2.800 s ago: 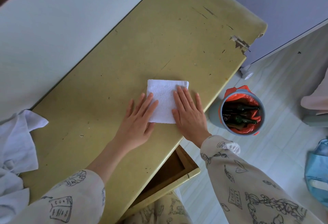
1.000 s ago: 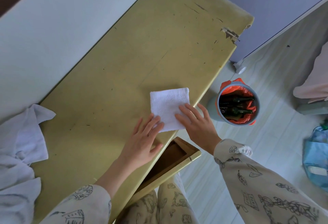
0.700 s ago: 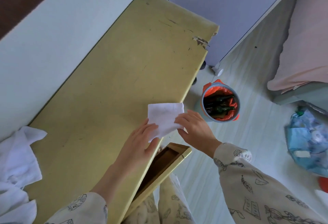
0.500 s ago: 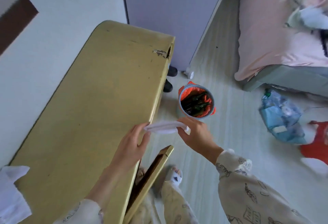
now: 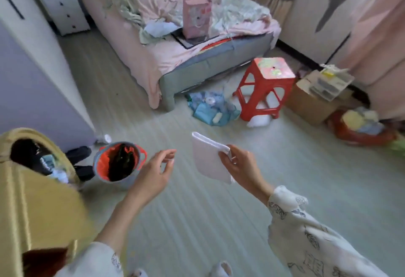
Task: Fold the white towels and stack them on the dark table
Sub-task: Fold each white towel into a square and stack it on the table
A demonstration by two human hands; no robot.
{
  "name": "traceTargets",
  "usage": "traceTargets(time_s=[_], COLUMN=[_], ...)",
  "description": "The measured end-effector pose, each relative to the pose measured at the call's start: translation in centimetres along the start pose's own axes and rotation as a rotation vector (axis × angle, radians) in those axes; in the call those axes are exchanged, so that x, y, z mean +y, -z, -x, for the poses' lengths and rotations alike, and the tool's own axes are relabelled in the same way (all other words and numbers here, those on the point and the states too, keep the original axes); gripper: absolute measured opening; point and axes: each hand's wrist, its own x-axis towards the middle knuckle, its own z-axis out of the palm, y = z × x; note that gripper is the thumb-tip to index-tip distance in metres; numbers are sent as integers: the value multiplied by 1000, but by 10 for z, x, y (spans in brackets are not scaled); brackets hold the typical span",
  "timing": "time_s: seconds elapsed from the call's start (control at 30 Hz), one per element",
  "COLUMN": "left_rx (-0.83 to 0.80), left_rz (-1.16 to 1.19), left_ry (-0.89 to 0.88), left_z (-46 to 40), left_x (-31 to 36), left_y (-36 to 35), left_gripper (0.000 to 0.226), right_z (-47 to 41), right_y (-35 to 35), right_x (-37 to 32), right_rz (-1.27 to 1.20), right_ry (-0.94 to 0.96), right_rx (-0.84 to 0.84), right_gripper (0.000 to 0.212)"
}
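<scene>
I note one folded white towel [image 5: 209,159] finished, pinched in my right hand [image 5: 243,168] above the floor [image 5: 197,211], not yet stacked. Left hand [image 5: 153,173] hangs loosely apart, holding nothing. No dark surface is in view; placement remains, in my judgement.

The whole view is smeared by motion. The yellow counter [image 5: 32,206] runs off the left and bottom edges. The right hand [image 5: 243,167] covers one corner of the folded towel [image 5: 209,160], so its layers cannot be counted. Dark shapes in the bin [image 5: 119,162] are perhaps bottles. Both sleeves are cut off below.
</scene>
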Motion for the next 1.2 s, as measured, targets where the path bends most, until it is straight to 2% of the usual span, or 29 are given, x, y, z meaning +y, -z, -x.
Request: traceTargets(time_s=[0.07,0.13,0.23,0.33,0.5,0.67,0.77,0.97,1.2], left_rx=[-92,-183,-383,-557,-784,-945,-1009,-1279,-1424], left_rz=[-13,-19,-42,-71,-96,-97,-109,-186,-271], left_ry=[-68,-142,-254,-374,-560,-692,-745,-895,-1024], left_z=[-18,-35,-60,-79,-102,-130,-135,-110,-78], left_x=[45,91,176,251,363,465,526,637,736], left_y=[-48,-98,-190,-278,-423,-564,-640,-789,-965], left_gripper=[26,26,24,21,21,21,20,20,22], right_z=[12,24,53,87,137,164,183,241,317], right_y=[53,107,204,286,402,515,577,688,799], right_x=[38,72,133,192,280,368,403,468,577], right_rz=[11,9,1,24,87,112,94,153,153], right_ry=[-32,-73,-222,-356,-560,-712,-785,-954,-1083], right_rx=[78,176,395,564,786,913,999,1183,1280], right_gripper=[42,47,34,40,32,36,27,28,28])
